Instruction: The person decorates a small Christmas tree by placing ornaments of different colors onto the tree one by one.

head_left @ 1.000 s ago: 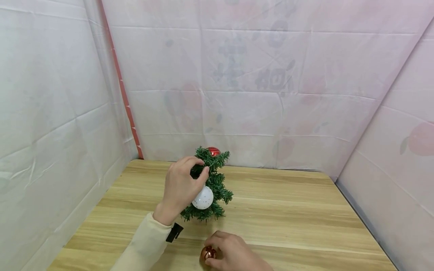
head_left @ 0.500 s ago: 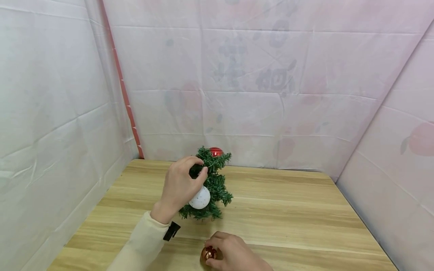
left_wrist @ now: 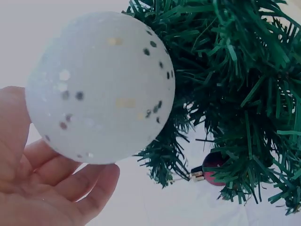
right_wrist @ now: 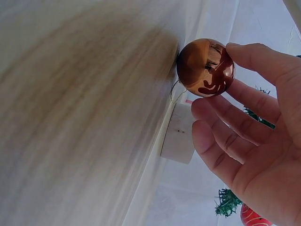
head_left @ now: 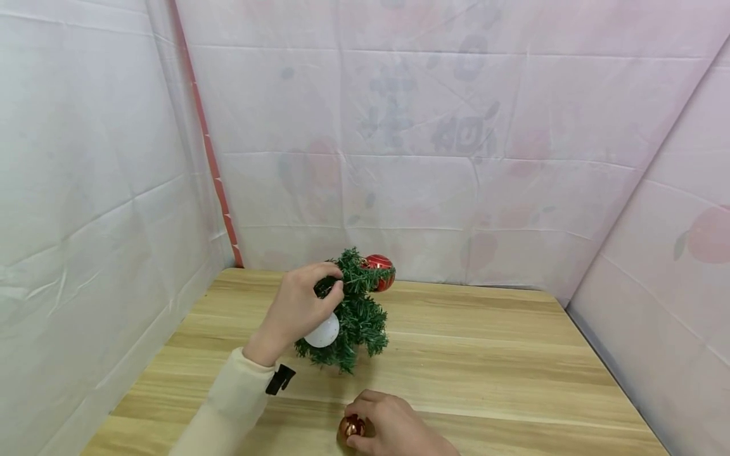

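A small green artificial Christmas tree stands on the table. My left hand is at its upper left, thumb and forefinger pinching a branch. Below that hand hangs a white bauble with shiny specks; it fills much of the left wrist view, close to the curled fingers. A red striped bauble hangs at the tree's upper right. Nearer the front, my right hand holds a shiny copper bauble low at the tabletop, and its thin hanging loop shows in the right wrist view.
The wooden table has pale printed cloth hung around its back and sides. A whitish block stands on the tabletop beyond the copper bauble in the right wrist view.
The tree has turned: the white bauble shifted left and the red one swung right and forward into fuller view. My left hand moved slightly left; the right hand stayed with the copper bauble.
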Motion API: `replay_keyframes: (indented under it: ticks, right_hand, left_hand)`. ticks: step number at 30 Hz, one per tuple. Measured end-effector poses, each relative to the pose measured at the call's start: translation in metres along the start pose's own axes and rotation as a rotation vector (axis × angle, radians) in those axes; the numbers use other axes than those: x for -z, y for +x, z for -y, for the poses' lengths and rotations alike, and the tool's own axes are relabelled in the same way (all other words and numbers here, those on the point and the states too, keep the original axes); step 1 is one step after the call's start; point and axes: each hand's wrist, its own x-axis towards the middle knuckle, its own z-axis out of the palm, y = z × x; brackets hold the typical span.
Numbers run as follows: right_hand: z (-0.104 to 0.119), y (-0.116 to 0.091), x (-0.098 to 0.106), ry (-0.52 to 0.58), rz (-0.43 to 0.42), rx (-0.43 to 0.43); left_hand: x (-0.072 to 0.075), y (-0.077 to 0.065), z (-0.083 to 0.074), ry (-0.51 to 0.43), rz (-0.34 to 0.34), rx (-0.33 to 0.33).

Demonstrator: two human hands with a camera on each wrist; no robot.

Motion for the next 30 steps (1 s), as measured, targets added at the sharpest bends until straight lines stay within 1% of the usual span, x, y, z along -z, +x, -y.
replay_keyframes:
  ticks: [4,8,13,19,22,25,27,30]
  right_hand:
    - [0.000,0.000,0.000,-0.003,-0.009,0.014]
    - [-0.001,0.000,0.000,-0.014,-0.021,0.034]
    - [0.000,0.000,0.001,-0.010,-0.004,0.024]
    - [0.000,-0.001,0.002,-0.009,0.001,0.019]
    - [0.001,-0.001,0.002,-0.002,0.003,0.013]
    - [0.001,-0.001,0.003,0.009,0.014,-0.004]
    - [0.001,-0.001,0.003,0.022,0.025,-0.021]
    - [0.002,-0.001,0.004,0.026,0.029,-0.028]
  left_hand:
    - [0.004,0.001,0.001,-0.038,0.041,0.034]
    - [0.006,0.001,0.003,-0.057,0.062,0.047]
    - [0.007,0.001,0.008,-0.086,0.095,0.063]
    - [0.009,0.002,0.015,-0.161,0.126,0.090]
    - [0.010,0.003,0.019,-0.199,0.142,0.115]
    - [0.011,0.004,0.022,-0.230,0.157,0.157]
    - [0.012,0.004,0.023,-0.247,0.165,0.184]
    - [0.012,0.004,0.026,-0.262,0.174,0.207]
